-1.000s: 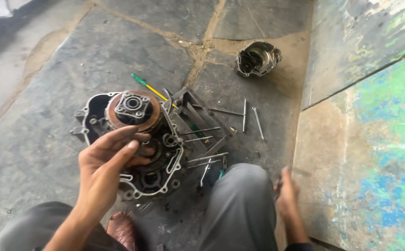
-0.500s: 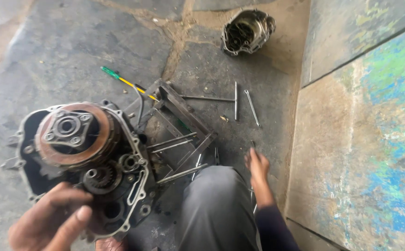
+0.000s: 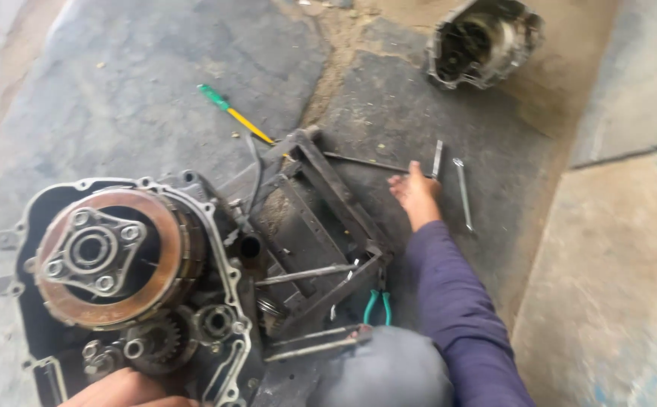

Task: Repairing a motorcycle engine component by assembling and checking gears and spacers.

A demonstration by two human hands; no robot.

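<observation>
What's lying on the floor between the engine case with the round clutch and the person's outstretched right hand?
A dark metal frame with loose rods on it lies between the engine case and the right hand, in the head view.

A rusty orange-brown clutch plate [image 3: 110,256] is seen on the dark grey engine case [image 3: 223,286], its hub a dull silver. A green and yellow screwdriver [image 3: 234,113] is picked out against the mottled grey floor [image 3: 117,90]. Teal handles are shown on the pliers [image 3: 378,306]. The right hand [image 3: 417,194] is framed by a purple sleeve [image 3: 456,309], beside silver-grey bolts [image 3: 462,192]. A black metal frame [image 3: 321,218] is noted.
</observation>
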